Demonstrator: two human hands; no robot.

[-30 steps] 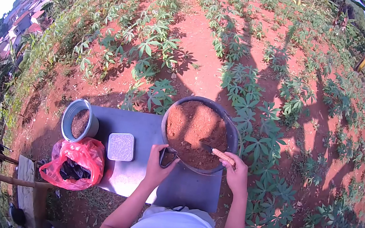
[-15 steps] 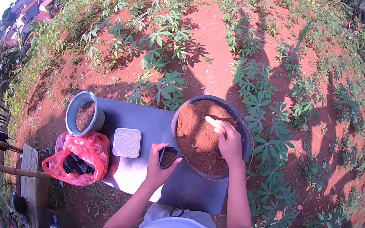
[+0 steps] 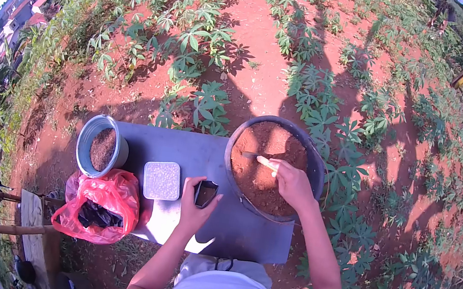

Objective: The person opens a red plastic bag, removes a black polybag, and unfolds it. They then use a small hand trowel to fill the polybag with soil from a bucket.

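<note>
My right hand (image 3: 293,186) is closed round the pale handle of a small trowel (image 3: 265,162), over the round dark basin (image 3: 319,170). The trowel's dark blade points left, close over the reddish-brown soil (image 3: 263,195) that fills the basin. To the left of the basin, my left hand (image 3: 193,210) grips a small black planting bag (image 3: 206,195) between thumb and fingers. Its mouth faces up, and dark soil shows inside. Just left of that hand sits a square clear container (image 3: 162,180) of whitish grains.
A dark table (image 3: 250,236) bears these things. At its left end are a blue-grey bucket (image 3: 85,142) of brown crumbly material and a red plastic bag (image 3: 68,217) with black plastic inside. Leafy plants (image 3: 323,120) grow in rows on red earth beyond. Wooden rails (image 3: 12,229) stand lower left.
My right hand has lowered and turned, so the trowel lies flatter and its blade now shows above the soil. My left hand and the black bag have moved slightly left, away from the basin.
</note>
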